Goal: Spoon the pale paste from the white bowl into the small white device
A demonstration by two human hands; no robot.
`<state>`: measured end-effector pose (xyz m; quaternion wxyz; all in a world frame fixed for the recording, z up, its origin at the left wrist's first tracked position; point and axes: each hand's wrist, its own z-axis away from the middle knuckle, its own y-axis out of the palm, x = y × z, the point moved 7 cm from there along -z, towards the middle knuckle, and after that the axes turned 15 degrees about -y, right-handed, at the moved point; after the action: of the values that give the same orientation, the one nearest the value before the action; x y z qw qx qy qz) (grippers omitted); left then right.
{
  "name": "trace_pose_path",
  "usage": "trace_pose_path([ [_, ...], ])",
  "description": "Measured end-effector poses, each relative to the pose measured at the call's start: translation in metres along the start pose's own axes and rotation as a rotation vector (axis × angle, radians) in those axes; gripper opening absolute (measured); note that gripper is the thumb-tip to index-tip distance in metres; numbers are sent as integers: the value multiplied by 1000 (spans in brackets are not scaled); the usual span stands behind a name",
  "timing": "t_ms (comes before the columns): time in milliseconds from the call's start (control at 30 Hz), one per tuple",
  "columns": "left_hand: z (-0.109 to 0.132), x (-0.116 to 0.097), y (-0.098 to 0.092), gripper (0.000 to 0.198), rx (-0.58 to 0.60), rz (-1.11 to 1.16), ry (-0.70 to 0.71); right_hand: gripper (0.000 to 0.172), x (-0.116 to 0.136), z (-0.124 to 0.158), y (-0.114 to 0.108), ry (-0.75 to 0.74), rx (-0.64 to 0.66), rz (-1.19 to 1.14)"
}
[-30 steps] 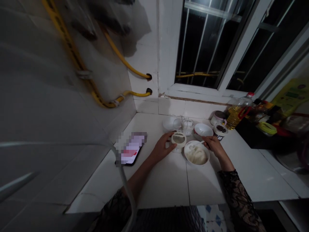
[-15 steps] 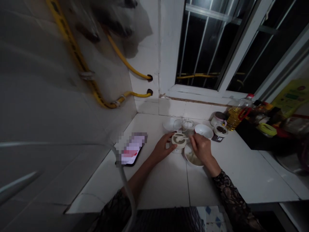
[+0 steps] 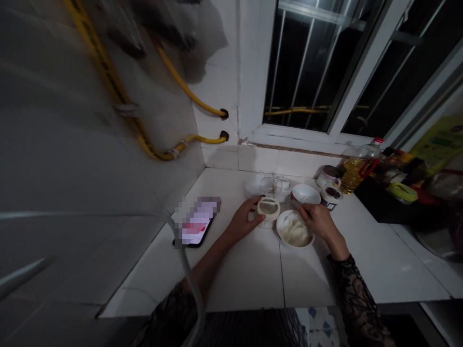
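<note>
At the middle of the white counter (image 3: 249, 284), a round pale container (image 3: 266, 224) and a white bowl (image 3: 288, 246) of soft pale matter (image 3: 294, 233) stand side by side. Left hand (image 3: 241, 222): thumb and fingers parted around the container, steadying it. Right hand (image 3: 320, 222): fingers drawn together over the bowl's right side, apparently pinching a spoon, which cannot be made out. The step in hand is judged to be scooping; a lift from here calls for clearing the bowl's rim without jolting the container. A second bowl (image 3: 306, 194) and a jar (image 3: 331, 196) bound the far side; a phone (image 3: 198, 224) lies apart at left; room for moving extends rightward and toward the near edge.
</note>
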<state>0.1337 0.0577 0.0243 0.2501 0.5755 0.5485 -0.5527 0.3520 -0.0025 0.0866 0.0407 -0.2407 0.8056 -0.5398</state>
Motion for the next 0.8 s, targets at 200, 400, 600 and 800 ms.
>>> trace_pose_path([
  [200, 1, -2, 0, 48, 4, -1, 0, 45, 21, -1, 21, -113, 127, -84],
  [400, 0, -1, 0, 48, -2, -2, 9, 47, 6, 4, 19, -23, 73, -297],
  [600, 0, -1, 0, 48, -4, -8, 5, 52, -8, 5, 22, 131, 14, -451],
  [800, 0, -1, 0, 48, 4, -9, -10, 59, -18, 5, 21, 238, -29, -592],
])
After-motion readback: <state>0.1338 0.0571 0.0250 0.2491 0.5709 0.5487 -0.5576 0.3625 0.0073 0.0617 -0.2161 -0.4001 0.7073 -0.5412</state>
